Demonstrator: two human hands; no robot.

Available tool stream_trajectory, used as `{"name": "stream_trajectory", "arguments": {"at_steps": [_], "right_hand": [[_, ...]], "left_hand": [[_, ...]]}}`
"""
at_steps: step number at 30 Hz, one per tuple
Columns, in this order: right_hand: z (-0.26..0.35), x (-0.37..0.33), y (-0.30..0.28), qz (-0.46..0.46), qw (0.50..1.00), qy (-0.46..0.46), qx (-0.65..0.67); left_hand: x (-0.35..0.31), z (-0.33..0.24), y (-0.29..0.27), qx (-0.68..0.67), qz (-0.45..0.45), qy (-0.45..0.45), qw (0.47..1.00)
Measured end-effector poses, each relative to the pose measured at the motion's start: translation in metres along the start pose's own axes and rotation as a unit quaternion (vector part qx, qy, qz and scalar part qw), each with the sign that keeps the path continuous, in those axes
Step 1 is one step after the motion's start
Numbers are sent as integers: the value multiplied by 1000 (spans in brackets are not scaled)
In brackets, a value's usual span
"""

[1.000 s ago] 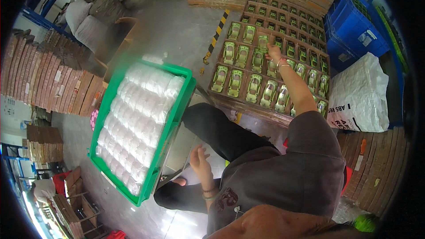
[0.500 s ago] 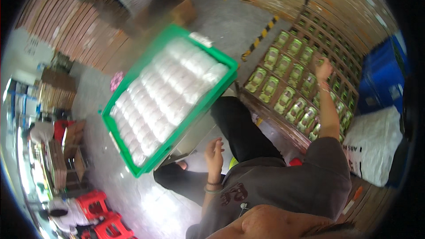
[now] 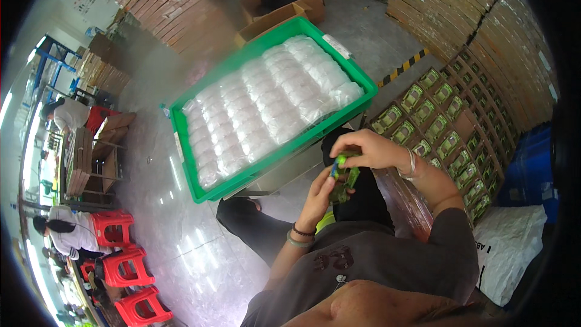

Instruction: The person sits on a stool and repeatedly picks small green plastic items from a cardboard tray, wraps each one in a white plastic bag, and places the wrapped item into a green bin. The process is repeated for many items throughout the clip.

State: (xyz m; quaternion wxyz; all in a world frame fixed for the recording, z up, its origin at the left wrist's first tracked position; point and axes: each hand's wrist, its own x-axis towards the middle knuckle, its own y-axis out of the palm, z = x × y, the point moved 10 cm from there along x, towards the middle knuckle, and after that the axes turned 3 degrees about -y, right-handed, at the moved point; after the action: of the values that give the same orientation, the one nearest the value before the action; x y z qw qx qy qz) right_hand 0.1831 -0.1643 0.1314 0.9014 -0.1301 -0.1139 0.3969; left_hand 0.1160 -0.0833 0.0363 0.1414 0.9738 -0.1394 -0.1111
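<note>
In front of my body, over my lap, a small green package [image 3: 345, 189] with a clear-looking part and a bit of blue is between my hands. My left hand [image 3: 319, 198] grips it from the near left side. The fingers of my right hand [image 3: 370, 150] close on its top edge. Beyond them a green plastic tray [image 3: 192, 175] stands tilted in view, filled with rows of white bundles [image 3: 260, 103] wrapped in clear plastic. To the right, cardboard trays hold rows of similar green packages [image 3: 448, 143].
Blue bins [image 3: 532, 169] and a white sack [image 3: 509, 251] stand at the right. Cardboard stacks [image 3: 451, 0] rise behind, with an open carton [image 3: 305, 9] beyond the tray. Red stools [image 3: 128, 266] and seated people are at the left.
My right hand has come back from the rows of green packages to my lap with one package. My left hand, earlier empty, now grips it too. The view has turned.
</note>
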Motion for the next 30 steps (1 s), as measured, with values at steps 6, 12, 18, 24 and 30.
{"name": "stream_trajectory", "arguments": {"at_steps": [6,12,18,24,30], "right_hand": [[-56,143,-119,-172,954,0,-244],[-122,210,-197,-279,834,118,-462],[-70,175,-186,-368,901,-51,-223],[17,79,-50,-201,978,-54,-26],[47,18,15,-246,924,-191,-221]], "left_hand": [[-31,31,-45,-76,-92,-95,988],[-36,33,-63,-107,-156,-99,977],[-40,36,-75,-137,-168,-84,973],[-26,40,-75,-239,-149,-74,957],[-21,31,-56,-273,-124,-68,952]]}}
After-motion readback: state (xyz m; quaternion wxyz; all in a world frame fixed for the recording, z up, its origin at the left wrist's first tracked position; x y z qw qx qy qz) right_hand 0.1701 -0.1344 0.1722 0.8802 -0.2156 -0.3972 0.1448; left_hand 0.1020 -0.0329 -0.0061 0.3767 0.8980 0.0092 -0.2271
